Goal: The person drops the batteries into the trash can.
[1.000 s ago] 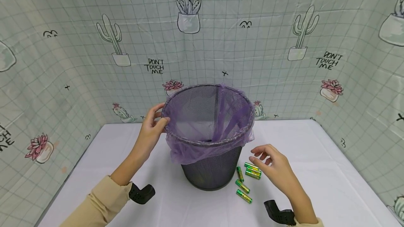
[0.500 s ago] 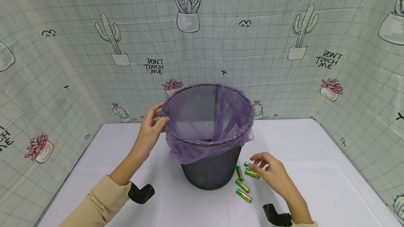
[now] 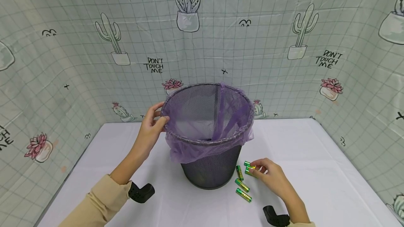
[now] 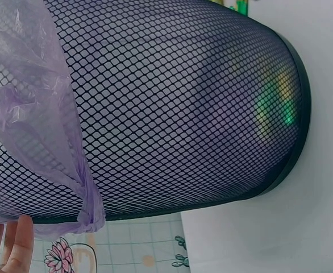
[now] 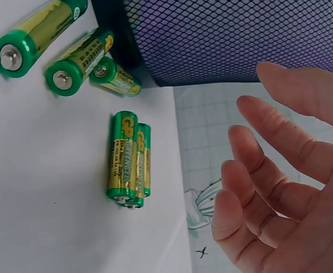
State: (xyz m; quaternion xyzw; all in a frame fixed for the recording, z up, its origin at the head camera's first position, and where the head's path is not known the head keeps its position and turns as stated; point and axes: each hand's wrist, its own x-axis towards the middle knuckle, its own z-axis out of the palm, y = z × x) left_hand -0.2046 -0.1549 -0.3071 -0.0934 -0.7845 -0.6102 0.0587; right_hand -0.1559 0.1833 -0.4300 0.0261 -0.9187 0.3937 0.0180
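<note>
A black mesh wastebasket [image 3: 209,176] stands upright, lined with a thin purple bin bag [image 3: 189,151] folded over its rim. My left hand [image 3: 151,129] grips the rim on the left, thumb on the bag, fingers outside. My right hand [image 3: 271,176] is low beside several green-and-gold AA batteries [image 5: 123,156], its fingertips over the farther cluster in the head view. In the right wrist view its fingers are loosely bent and apart, nothing between them. Nearer batteries [image 3: 243,195] lie singly by the basket's base. Blurred green-gold shapes [image 4: 277,105] show through the mesh; whether inside or behind, I cannot tell.
A white cloth [image 3: 164,202] covers the table. A cactus-print sheet [image 3: 252,55] hangs behind and at both sides. A black wrist mount [image 3: 142,192] sits under the left forearm, another mount [image 3: 276,216] by the right.
My right hand has come down and slightly forward onto the farther battery cluster, partly covering it. The left hand and the wastebasket stay where they were.
</note>
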